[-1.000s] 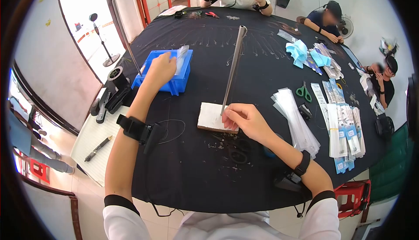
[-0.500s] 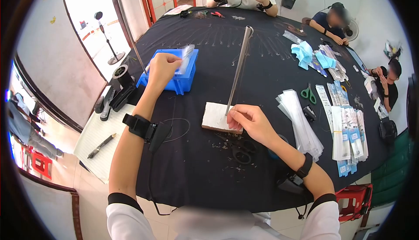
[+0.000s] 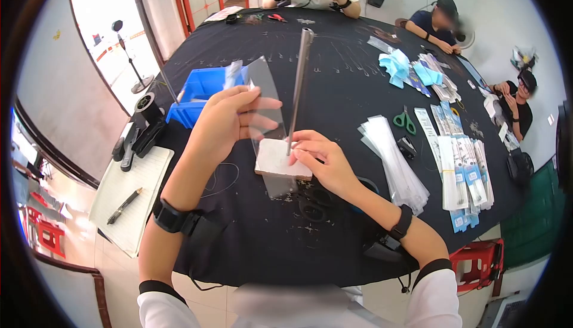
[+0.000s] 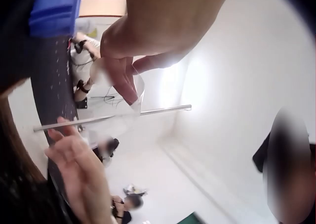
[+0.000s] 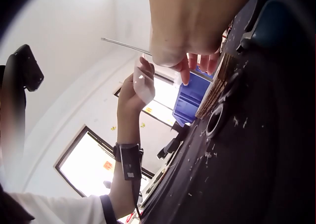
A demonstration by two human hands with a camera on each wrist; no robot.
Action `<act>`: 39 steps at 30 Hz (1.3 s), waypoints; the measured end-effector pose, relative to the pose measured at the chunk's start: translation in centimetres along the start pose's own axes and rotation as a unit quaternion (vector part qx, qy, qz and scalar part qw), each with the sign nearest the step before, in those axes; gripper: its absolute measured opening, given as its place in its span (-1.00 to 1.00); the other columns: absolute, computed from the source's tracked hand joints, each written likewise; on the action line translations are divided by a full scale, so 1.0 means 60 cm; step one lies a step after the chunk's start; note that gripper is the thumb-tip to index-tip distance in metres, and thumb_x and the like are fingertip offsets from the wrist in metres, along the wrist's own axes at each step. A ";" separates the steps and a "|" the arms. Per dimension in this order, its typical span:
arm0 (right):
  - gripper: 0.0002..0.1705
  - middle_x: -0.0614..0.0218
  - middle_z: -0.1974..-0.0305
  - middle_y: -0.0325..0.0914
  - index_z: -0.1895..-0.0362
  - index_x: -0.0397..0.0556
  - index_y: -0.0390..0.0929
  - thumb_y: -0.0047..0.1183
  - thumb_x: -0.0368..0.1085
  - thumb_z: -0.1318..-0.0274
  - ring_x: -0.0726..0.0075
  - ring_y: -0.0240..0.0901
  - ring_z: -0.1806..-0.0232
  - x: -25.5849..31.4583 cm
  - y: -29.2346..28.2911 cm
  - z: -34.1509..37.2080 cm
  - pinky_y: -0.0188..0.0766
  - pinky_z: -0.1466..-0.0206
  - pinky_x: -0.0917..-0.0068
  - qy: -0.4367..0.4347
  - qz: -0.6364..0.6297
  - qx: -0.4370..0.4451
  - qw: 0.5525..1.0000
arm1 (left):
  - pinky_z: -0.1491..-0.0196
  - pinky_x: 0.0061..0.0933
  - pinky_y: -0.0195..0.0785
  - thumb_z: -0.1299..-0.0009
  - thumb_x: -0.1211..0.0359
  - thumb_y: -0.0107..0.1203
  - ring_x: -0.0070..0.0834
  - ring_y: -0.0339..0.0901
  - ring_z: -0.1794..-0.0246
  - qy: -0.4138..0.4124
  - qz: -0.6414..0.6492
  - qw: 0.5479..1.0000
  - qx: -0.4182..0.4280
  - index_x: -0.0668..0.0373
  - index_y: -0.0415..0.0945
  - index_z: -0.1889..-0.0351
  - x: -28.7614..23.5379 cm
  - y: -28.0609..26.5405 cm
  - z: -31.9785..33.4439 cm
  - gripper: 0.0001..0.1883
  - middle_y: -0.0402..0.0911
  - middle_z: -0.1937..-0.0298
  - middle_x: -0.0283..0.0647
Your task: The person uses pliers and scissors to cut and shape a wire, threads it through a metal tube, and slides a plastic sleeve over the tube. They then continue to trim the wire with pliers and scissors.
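In the head view my left hand (image 3: 221, 122) holds a long clear plastic sleeve (image 3: 265, 77) between thumb and fingers, left of an upright metal rod (image 3: 301, 71). Some fingers show through the film. The rod stands on a white-topped block (image 3: 274, 156). At its foot my right hand (image 3: 327, 159) pinches with thumb and fingertips; a thin line along the rod runs down to them, too fine to follow clearly. From the left wrist, the sleeve (image 4: 131, 117) overlaps the rod (image 4: 165, 110) partway along.
A blue bin (image 3: 200, 86) with sleeves stands far left. Dark scissors (image 3: 313, 205) lie near the block. To the right are clear sleeves (image 3: 394, 167), green scissors (image 3: 404, 121) and packets (image 3: 468, 173). A notebook (image 3: 128, 202) bears a pen. Other people sit around the table.
My left hand has come out of the blue bin towards me and the rod, bringing a clear sleeve with it. My right hand has stayed at the rod's foot.
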State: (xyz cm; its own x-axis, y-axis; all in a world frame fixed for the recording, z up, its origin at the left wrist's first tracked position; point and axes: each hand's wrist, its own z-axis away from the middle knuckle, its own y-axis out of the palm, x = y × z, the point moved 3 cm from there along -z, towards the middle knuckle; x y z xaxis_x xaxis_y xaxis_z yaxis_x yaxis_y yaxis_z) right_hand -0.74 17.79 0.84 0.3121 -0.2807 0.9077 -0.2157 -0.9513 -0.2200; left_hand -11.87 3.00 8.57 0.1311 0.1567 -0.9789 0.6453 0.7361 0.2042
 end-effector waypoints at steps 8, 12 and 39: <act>-0.76 0.27 0.12 0.50 0.46 -0.14 0.62 -0.10 -0.34 -0.06 0.54 0.43 0.39 -0.010 -0.008 -0.004 0.37 0.30 0.59 0.071 -0.053 0.058 0.994 | 0.55 -0.60 0.41 -0.43 0.26 -0.12 -0.44 0.59 0.51 0.039 -0.103 0.992 -0.059 0.25 0.33 0.21 0.046 -0.015 -0.011 -0.78 0.60 0.25 -0.06; -0.73 0.30 0.23 0.59 0.39 -0.18 0.65 -0.12 -0.36 -0.04 0.59 0.43 0.44 -0.007 -0.005 -0.001 0.32 0.38 0.64 0.147 -0.136 0.067 0.977 | 0.56 -0.61 0.41 -0.44 0.29 -0.15 -0.43 0.59 0.51 0.077 -0.150 0.983 -0.066 0.25 0.32 0.21 0.052 -0.021 -0.015 -0.81 0.61 0.26 -0.04; -0.75 0.28 0.24 0.59 0.30 -0.22 0.62 -0.10 -0.35 -0.17 0.71 0.35 0.48 -0.003 0.004 -0.004 0.27 0.51 0.76 0.126 -0.130 0.064 0.981 | 0.44 -0.68 0.26 -0.31 0.25 0.11 -0.72 0.37 0.51 0.086 -0.125 0.988 -0.006 0.21 0.54 0.33 -0.042 0.004 0.038 -0.80 0.48 0.45 -0.38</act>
State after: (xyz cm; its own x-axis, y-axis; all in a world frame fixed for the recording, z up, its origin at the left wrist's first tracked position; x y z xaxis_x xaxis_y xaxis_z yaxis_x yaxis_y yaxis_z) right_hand -1.06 17.65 0.70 0.0992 -0.0013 0.9951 -0.0361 -0.9993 0.0023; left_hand -10.34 1.26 11.07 -0.1615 0.0786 -0.9837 0.6330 0.7730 -0.0422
